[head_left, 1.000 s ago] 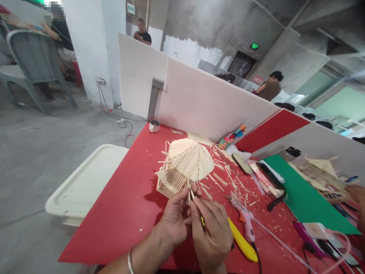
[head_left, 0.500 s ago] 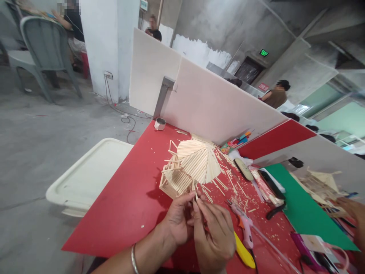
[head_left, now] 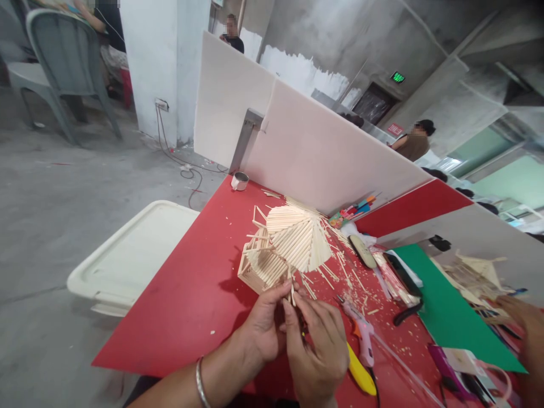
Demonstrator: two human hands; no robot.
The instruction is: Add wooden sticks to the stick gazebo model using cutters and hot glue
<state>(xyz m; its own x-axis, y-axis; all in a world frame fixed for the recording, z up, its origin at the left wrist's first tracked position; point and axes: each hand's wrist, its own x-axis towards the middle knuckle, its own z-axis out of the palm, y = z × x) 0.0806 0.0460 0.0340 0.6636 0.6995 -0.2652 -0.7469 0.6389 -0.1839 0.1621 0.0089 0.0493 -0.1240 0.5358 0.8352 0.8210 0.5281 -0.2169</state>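
Observation:
A small house built of thin wooden sticks (head_left: 284, 249) stands on the red table (head_left: 195, 306). Just in front of it, my left hand (head_left: 266, 326) and my right hand (head_left: 317, 345) are pressed together, both pinching one thin wooden stick (head_left: 292, 294) that points up toward the house's roof edge. A yellow-handled tool (head_left: 360, 374) pokes out from under my right hand; whether that hand grips it is unclear. A bracelet sits on my left wrist.
A pink glue gun (head_left: 362, 334), loose sticks, a tape roll (head_left: 240, 180) and colored items lie on the table. White partition (head_left: 306, 147) behind. Cream plastic lid (head_left: 127, 260) at left. Another person's hand (head_left: 521, 317) works at a green mat (head_left: 450, 300) on the right.
The view shifted slightly; my hands stay together on the stick in front of the house, nudged a little nearer its base.

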